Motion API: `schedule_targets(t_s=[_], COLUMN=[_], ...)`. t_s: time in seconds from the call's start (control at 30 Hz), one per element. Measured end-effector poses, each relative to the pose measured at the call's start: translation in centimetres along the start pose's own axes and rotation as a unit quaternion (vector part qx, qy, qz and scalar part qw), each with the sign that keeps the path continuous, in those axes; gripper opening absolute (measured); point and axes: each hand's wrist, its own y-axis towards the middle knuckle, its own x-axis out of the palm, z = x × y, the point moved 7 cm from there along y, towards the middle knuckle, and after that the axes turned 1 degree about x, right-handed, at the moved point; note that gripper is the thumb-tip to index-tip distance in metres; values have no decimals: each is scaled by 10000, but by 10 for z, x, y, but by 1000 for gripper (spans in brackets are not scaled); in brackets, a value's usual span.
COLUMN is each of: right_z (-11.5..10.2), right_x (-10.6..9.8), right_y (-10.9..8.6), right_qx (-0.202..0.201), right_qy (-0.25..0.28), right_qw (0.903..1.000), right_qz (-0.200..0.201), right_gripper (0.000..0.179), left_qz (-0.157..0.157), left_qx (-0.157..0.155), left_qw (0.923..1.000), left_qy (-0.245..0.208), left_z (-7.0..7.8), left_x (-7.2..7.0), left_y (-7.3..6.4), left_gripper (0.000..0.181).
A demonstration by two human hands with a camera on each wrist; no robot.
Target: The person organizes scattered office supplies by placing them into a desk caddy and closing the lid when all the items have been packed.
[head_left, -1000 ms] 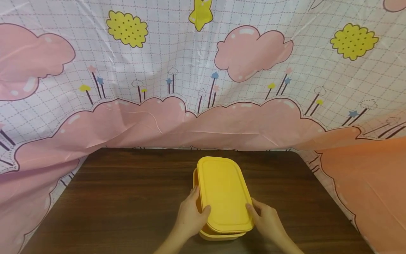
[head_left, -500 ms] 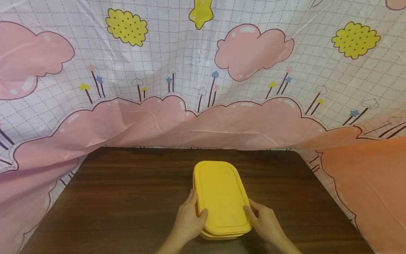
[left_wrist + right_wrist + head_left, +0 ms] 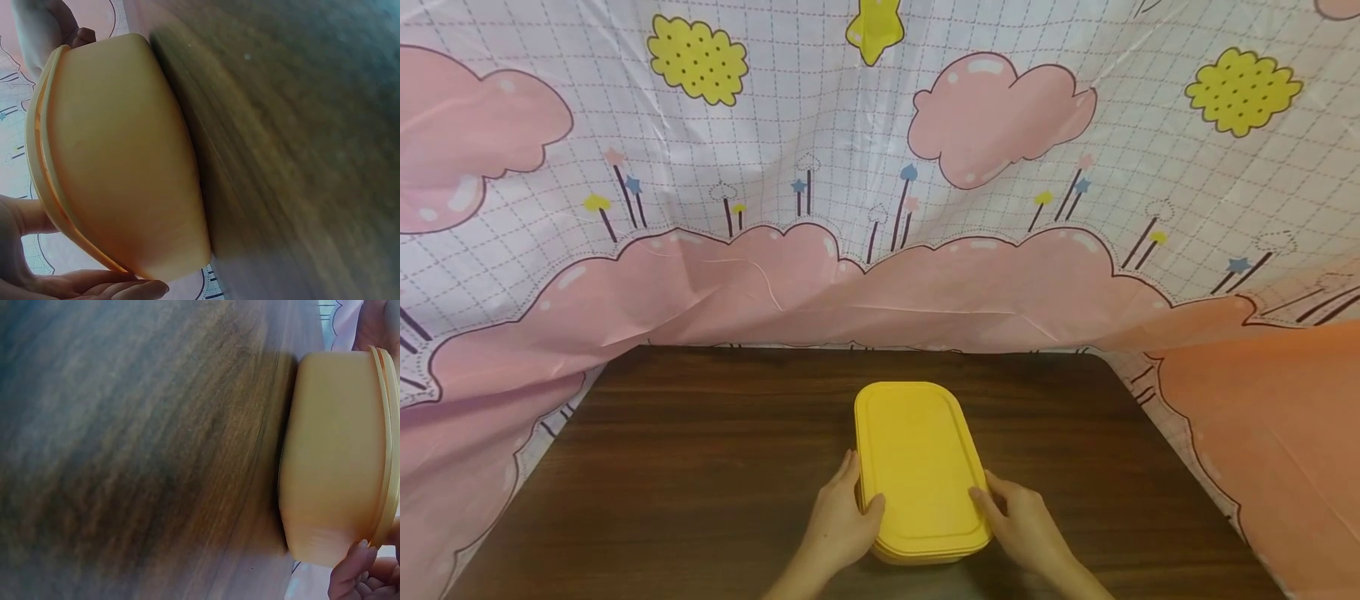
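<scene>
A yellow rectangular lid (image 3: 921, 467) with rounded corners lies over a matching yellow plastic food container (image 3: 125, 156) on the table. A thin gap shows between lid and container rim in the left wrist view. My left hand (image 3: 842, 517) holds the lid's left edge, thumb on top and fingers along the side. On the opposite edge, my right hand (image 3: 1022, 521) pinches the lid, its thumb on top and fingers below the rim. In the right wrist view, the container (image 3: 334, 456) stands flat on the wood. The lid hides whatever is inside.
The dark wood-grain table (image 3: 700, 467) stretches out on both sides of the container. Behind it hangs a patterned curtain (image 3: 775, 283) with pink clouds and stars, which also falls along the left and right table edges.
The lid has come down and shifted slightly left, so it now lines up with the container, whose left rim showed earlier. Both hands moved along with it, keeping their hold.
</scene>
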Motion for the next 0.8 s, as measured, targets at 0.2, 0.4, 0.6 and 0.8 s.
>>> schedule_targets(t_s=[0.2, 0.4, 0.6, 0.8], right_z=[-2, -3, -3, -4], right_x=[2, 4, 6, 8], right_y=[-2, -3, -4, -4], right_qx=[-51, -173, -215, -151], right_qy=[108, 30, 171, 192], right_qw=[9999, 9991, 9986, 9984], right_qz=[-122, -388, -455, -515], right_gripper=[52, 58, 59, 58], left_qz=[24, 25, -77, -220], left_qx=[64, 138, 180, 124], left_qw=[9999, 9998, 9997, 9996], left_qy=[102, 160, 154, 157], left_z=[1, 0, -2, -5], left_x=[-2, -3, -2, -2], left_y=[-1, -1, -1, -2], left_gripper=[68, 68, 68, 69])
